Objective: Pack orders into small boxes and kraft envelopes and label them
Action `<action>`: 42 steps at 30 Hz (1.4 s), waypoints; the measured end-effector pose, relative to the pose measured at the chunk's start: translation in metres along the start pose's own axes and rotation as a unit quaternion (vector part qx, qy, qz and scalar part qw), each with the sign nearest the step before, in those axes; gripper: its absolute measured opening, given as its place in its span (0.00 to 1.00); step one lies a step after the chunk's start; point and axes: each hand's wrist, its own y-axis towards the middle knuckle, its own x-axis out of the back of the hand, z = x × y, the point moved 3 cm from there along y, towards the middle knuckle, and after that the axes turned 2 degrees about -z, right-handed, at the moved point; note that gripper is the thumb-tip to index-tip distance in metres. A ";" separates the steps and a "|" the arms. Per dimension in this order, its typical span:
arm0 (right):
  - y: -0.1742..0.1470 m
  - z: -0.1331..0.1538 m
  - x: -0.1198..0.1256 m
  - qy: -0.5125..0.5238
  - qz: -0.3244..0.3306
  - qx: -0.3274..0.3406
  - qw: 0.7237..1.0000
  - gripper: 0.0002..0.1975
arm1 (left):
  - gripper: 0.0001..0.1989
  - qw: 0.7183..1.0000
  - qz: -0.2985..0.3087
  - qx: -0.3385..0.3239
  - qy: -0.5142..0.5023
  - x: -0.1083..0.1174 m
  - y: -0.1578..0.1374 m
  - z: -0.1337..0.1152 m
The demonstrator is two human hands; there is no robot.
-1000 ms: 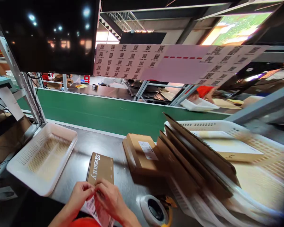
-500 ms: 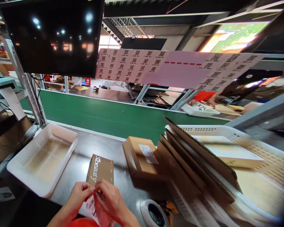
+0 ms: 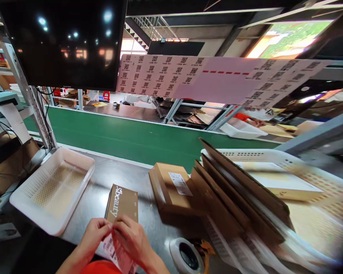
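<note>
At the near edge of the metal table, my left hand (image 3: 95, 236) and my right hand (image 3: 133, 236) meet with their fingers pinched at the top of a printed label (image 3: 120, 255). The label hangs below the fingertips, its barcode and print partly covered by my right hand. Just beyond them a brown carton (image 3: 125, 201) lettered "beauty" lies flat on the table, its near end hidden by my fingers. To the right of my right hand is a roll of tape (image 3: 187, 255) with a dark core.
An open white plastic basket (image 3: 87, 173) stands left. On the right are a taped carton (image 3: 162, 171) with a label, several upright cardboard pieces (image 3: 217, 182) and a larger white basket (image 3: 263, 153). A green conveyor belt (image 3: 117, 131) runs behind; a co-worker's hand (image 3: 257, 122) shows beyond.
More of the label's printed face shows between my hands, which keep their pinch and have shifted slightly. Across the belt, the co-worker's hand has moved and the lettered package no longer shows in the white tray.
</note>
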 end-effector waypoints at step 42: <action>-0.017 -0.011 0.016 0.068 0.063 0.060 0.994 0.07 | 0.27 0.995 0.064 0.070 0.017 -0.014 -0.003 0.021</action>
